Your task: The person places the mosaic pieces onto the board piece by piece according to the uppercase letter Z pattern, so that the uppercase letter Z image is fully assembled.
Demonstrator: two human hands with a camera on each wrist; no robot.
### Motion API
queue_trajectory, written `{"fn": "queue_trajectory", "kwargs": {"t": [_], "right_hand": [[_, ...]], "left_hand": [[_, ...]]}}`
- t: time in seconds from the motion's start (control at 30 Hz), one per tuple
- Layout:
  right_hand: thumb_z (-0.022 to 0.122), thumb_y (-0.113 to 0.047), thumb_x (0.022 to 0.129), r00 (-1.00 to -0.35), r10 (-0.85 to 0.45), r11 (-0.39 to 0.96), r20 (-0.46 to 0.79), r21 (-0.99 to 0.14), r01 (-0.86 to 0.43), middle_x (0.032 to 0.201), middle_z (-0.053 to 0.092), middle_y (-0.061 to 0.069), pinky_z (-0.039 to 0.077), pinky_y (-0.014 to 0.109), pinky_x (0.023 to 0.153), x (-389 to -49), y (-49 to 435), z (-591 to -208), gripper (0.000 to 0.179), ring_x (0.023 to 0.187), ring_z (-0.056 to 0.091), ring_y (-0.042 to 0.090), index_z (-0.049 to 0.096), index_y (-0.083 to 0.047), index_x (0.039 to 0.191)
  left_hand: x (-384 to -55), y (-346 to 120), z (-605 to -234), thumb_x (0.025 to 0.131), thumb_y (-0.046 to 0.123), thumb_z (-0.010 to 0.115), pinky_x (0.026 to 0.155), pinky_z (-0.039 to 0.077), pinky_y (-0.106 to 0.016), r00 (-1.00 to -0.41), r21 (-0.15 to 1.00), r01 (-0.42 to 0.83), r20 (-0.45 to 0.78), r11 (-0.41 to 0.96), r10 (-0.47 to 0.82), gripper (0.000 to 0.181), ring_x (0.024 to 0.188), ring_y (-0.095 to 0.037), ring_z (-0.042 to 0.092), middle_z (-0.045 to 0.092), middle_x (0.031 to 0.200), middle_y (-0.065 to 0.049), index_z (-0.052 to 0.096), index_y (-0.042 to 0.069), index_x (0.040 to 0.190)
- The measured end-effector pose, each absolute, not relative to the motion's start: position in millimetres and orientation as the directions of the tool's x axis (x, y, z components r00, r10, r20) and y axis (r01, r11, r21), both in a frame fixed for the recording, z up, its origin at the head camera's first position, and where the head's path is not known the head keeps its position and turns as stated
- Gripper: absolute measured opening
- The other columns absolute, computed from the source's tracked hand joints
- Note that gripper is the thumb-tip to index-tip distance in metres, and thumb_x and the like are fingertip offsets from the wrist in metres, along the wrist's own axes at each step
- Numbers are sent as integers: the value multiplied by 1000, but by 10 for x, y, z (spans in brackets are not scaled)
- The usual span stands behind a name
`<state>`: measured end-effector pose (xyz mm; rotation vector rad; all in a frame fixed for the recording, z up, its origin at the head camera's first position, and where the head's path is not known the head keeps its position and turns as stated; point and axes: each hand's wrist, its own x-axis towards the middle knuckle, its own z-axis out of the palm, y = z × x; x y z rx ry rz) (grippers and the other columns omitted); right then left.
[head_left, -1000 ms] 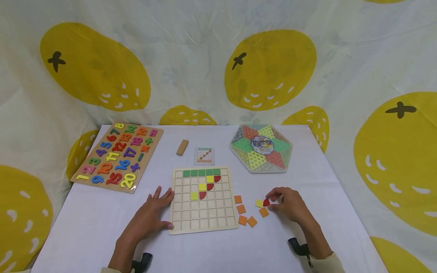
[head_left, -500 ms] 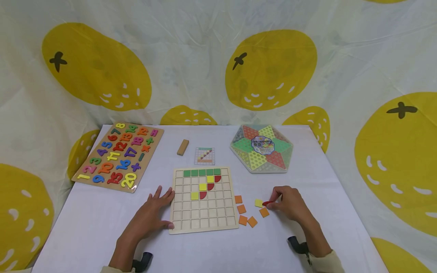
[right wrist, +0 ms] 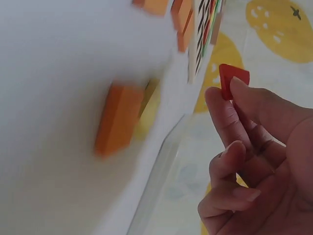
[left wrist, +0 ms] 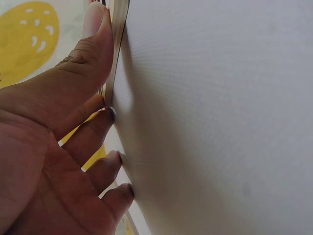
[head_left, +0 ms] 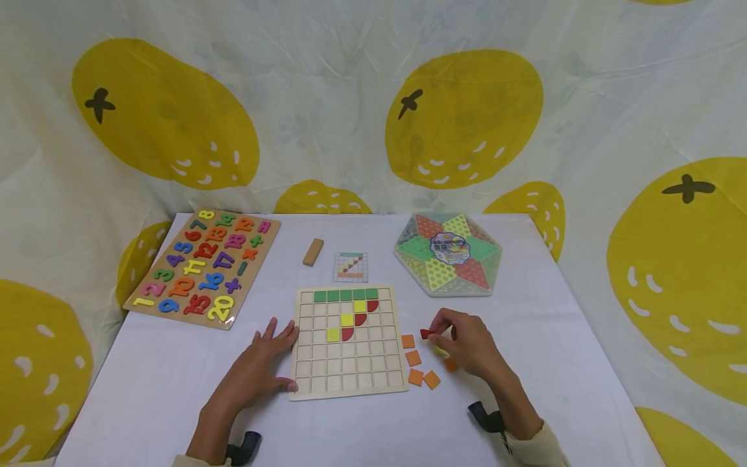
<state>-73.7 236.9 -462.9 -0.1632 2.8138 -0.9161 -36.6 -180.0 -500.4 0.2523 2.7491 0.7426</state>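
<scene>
Between thumb and fingertips my right hand (head_left: 463, 340) pinches a red quarter-circle tile (right wrist: 233, 78), held above the table to the right of the wooden grid board (head_left: 332, 387). Fingers spread, my left hand (head_left: 253, 366) touches the board's left edge. On the board, green tiles (head_left: 345, 296) form a row near the top. Below them yellow squares (head_left: 332, 335) and red quarter circles (head_left: 347, 334) step diagonally down to the left. Several orange square tiles (head_left: 413, 358) lie right of the board. A yellow tile (head_left: 440, 352) is partly hidden by my right hand.
Behind the board lie a printed pattern card (head_left: 351, 267) and a small wooden block (head_left: 313, 252). A number puzzle board (head_left: 233, 228) rests at the back left, and a hexagonal checkers box (head_left: 449, 285) at the back right. A fruit-print cloth (head_left: 327, 117) hangs behind the table.
My right hand has picked the red quarter circle up from beside the yellow tile and moved it left towards the board. My left hand has stayed at the board's edge.
</scene>
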Motion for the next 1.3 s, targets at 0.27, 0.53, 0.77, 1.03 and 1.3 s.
{"fn": "queue_trajectory", "kwargs": {"t": [0.27, 0.53, 0.77, 1.03, 1.3], "right_hand": [[73, -7, 97, -933, -353, 708, -67, -671, -220, 89, 70, -8, 43, 22, 57, -734, 1951, -4587, 33, 64, 51, 12, 75, -24, 124], [80, -16, 96, -897, -439, 639, -53, -721, -269, 85, 77, -2, 42, 21, 57, -758, 1573, -4612, 20, 59, 51, 6, 69, -18, 112], [89, -23, 88, -920, -389, 652, -39, -717, -245, 74, 69, -14, 40, 22, 59, -797, 1232, -4667, 16, 62, 51, 7, 74, -23, 91], [88, -21, 87, -930, -346, 720, -124, -671, -178, 65, 63, -16, 44, 24, 59, -838, 881, -4784, 21, 65, 57, 4, 69, -27, 79], [89, -26, 87, -933, -327, 775, -150, -607, -174, 65, 59, -12, 43, 25, 56, -861, 675, -4857, 25, 67, 55, 6, 67, -25, 76]], "left_hand": [[-366, -1793, -4996, 67, 32, 101, 129, 17, -64, -944, 517, 95, -223, 851, 241, 112, 166, -41, 13, 35, 170, -1, 43, 16, 161], [-365, -1795, -5001, 66, 32, 101, 129, 16, -66, -945, 524, 98, -218, 846, 245, 112, 165, -41, 13, 36, 170, -1, 44, 17, 161], [-365, -1794, -5002, 66, 33, 101, 128, 17, -67, -945, 523, 101, -216, 847, 246, 111, 165, -43, 14, 36, 170, -3, 46, 16, 160], [-368, -1802, -4993, 67, 34, 100, 128, 17, -67, -942, 523, 103, -221, 846, 251, 110, 165, -42, 13, 36, 170, -3, 45, 16, 161], [-364, -1810, -4993, 68, 35, 100, 129, 16, -66, -943, 528, 103, -217, 843, 251, 110, 166, -41, 12, 34, 170, 2, 43, 19, 161]]}}
